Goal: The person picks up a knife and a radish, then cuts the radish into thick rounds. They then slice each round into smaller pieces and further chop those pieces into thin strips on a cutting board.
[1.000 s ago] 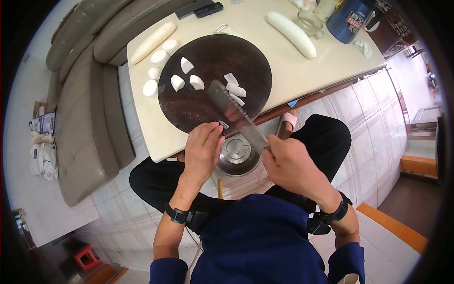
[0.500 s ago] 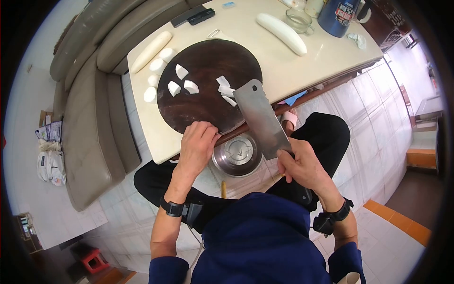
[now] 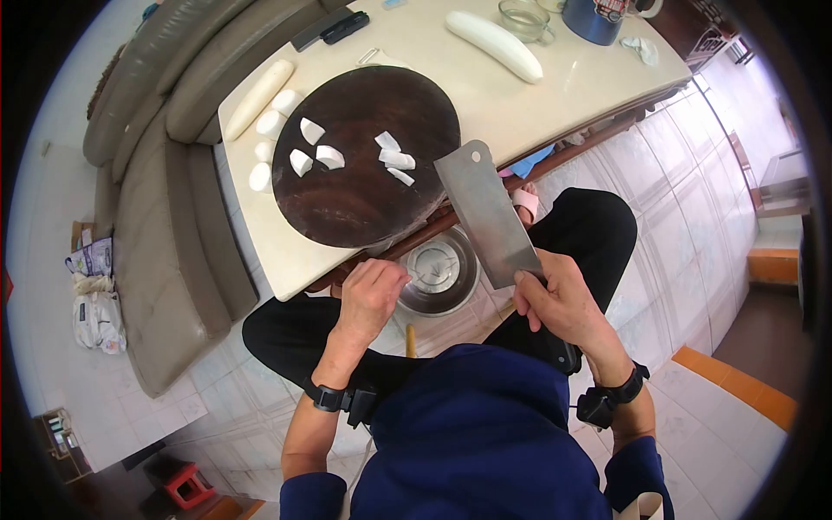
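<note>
My right hand (image 3: 563, 299) grips a cleaver (image 3: 488, 212) by its handle, with the broad blade slanting up past the table edge. Beside the rim of the metal basin (image 3: 472, 290), my left hand (image 3: 373, 290) has its fingers pinched together; what they hold, if anything, is too small to make out. The round dark cutting board (image 3: 355, 204) carries white chunks (image 3: 330, 157) on its left and thinner white pieces (image 3: 398, 160) on its right. Several white sections (image 3: 270, 124) lie beside the board, near a whole peeled white root (image 3: 258, 100).
Another long white root (image 3: 494, 46) lies on the cream table (image 3: 555, 113), near a glass cup (image 3: 525, 22) and a blue jug (image 3: 593, 19). Behind the board are a peeler (image 3: 374, 57) and a black object (image 3: 345, 28). A grey sofa (image 3: 169, 251) stands to the left.
My left hand has moved from the board's near edge down to beside the basin. The cleaver has shifted slightly away from the board. The view has shifted a little.
</note>
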Available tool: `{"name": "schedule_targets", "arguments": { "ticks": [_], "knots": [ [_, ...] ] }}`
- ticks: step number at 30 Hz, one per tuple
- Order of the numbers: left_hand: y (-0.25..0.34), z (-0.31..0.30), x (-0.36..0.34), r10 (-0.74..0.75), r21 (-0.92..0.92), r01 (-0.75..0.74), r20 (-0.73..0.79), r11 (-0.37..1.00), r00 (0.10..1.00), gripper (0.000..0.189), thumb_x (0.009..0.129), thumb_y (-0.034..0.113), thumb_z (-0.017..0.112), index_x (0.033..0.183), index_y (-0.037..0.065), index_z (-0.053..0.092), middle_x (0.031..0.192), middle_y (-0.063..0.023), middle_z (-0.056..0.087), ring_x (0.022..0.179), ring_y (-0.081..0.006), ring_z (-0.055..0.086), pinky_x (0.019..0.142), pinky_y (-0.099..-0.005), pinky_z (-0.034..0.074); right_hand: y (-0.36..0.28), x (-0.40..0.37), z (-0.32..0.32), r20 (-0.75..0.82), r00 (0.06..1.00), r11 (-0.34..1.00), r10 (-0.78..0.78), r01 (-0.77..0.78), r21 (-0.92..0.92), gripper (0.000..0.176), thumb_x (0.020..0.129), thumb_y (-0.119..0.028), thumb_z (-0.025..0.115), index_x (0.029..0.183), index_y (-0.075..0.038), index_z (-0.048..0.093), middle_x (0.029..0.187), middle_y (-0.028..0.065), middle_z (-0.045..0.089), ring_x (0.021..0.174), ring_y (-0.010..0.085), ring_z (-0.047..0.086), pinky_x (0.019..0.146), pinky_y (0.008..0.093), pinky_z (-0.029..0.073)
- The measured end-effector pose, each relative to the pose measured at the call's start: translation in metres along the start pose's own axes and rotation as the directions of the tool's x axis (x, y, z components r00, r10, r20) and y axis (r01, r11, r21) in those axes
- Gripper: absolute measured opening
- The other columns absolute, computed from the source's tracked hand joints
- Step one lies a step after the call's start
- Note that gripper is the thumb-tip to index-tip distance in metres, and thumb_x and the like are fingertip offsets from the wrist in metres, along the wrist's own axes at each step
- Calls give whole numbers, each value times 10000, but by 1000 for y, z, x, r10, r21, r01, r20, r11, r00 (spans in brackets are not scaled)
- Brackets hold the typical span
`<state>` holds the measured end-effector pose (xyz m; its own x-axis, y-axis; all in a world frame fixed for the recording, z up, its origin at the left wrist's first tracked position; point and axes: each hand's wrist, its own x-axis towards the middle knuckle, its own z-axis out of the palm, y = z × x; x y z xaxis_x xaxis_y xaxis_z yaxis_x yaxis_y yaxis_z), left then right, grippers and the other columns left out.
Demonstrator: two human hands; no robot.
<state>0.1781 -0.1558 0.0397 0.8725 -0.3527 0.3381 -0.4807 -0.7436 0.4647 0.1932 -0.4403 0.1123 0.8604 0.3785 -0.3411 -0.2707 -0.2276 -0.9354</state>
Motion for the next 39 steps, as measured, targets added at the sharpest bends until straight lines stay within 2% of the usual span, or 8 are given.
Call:
{"name": "schedule_targets", "arguments": {
  "ticks": [10,15,20,28,35,37,38,39],
  "knots": [
    [-3,9,5,-52,-84,52,4,995,999,126,804,-26,700,927,-18,674,895,-143,678,819,-314,660,713,-361,538,0,-8,-3,-25,999,998,48,-47,38,170,938,-70,453,856,58,530,608,29,546,450,90,526,446,259,422],
    [7,-16,55,-60,-101,41,-191,994,980,194,817,-27,688,1010,-16,667,972,-163,659,876,-313,655,756,-357,526,-3,-5,-7,-45,999,1000,23,-22,19,165,946,-80,465,846,35,528,614,23,552,452,75,516,441,239,407],
    [-9,-14,94,-98,-18,97,-73,995,992,327,823,46,705,1141,28,633,1160,-138,579,1045,-327,583,869,-388,486,-8,-4,-8,-76,997,999,8,-4,51,173,950,-85,474,827,25,527,618,23,564,445,64,510,430,223,403],
    [-27,-9,103,-63,102,59,39,993,997,253,825,62,704,1066,32,634,1076,-131,566,973,-332,573,824,-406,478,-9,-3,-11,-67,997,998,42,-38,50,146,956,-74,455,936,41,542,627,23,550,459,77,505,452,242,406],
    [-21,-17,64,-93,117,94,-14,989,996,203,817,47,703,1005,11,636,1013,-140,585,935,-335,573,804,-407,473,-10,5,-5,-36,999,997,23,-20,69,158,943,-67,463,851,29,548,633,11,556,472,47,509,444,216,409],
    [-20,-14,54,-104,115,107,-28,988,994,203,813,43,705,1004,10,644,1026,-137,594,937,-333,577,805,-408,476,-15,13,1,22,1000,999,10,-9,-41,155,945,-88,502,856,37,523,547,73,517,438,164,538,449,320,426],
    [-19,-11,49,-102,108,110,-82,988,991,226,807,41,712,1024,14,654,1051,-136,603,950,-332,581,814,-408,479,-15,18,4,27,1000,999,14,-13,-41,155,945,-88,502,856,37,523,547,73,517,438,164,538,449,320,426],
    [-17,-8,45,-101,101,115,-137,988,985,249,801,39,719,1044,19,664,1075,-135,612,962,-332,586,822,-407,483,-14,23,7,32,988,949,-148,151,-278,146,922,-79,523,834,37,509,535,114,518,447,237,551,458,370,431]
  ]
}}
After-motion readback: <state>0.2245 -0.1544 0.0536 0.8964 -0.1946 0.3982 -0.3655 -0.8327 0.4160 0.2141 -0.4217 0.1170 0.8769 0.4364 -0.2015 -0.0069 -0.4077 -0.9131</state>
